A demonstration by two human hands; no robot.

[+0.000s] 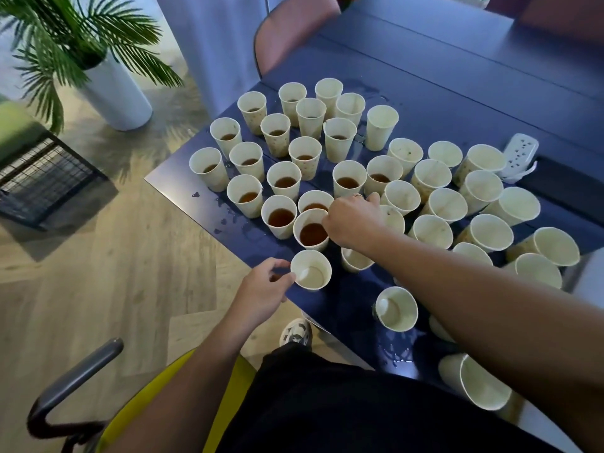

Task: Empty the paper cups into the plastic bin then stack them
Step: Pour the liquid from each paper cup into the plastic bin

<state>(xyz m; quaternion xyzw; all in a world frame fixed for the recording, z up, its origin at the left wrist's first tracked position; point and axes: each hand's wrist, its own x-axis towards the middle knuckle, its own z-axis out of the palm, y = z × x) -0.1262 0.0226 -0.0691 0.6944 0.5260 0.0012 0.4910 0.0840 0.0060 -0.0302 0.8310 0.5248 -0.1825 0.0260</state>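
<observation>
Left hand (261, 291) low with thumb and fingers pinched together at their tips, right arm stretched across, right hand (351, 220) knuckles-up with fingers curled downward, forefinger extended ahead.

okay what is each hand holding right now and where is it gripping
The left hand pinches an empty paper cup by its rim. The right hand grips the rim of a cup of brown liquid.

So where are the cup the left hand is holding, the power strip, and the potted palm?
empty paper cup (313, 273): head view, on its pale inner bottom.
power strip (520, 155): head view, on its white socket face.
potted palm (116, 93): head view, on the white pot's wall.
</observation>
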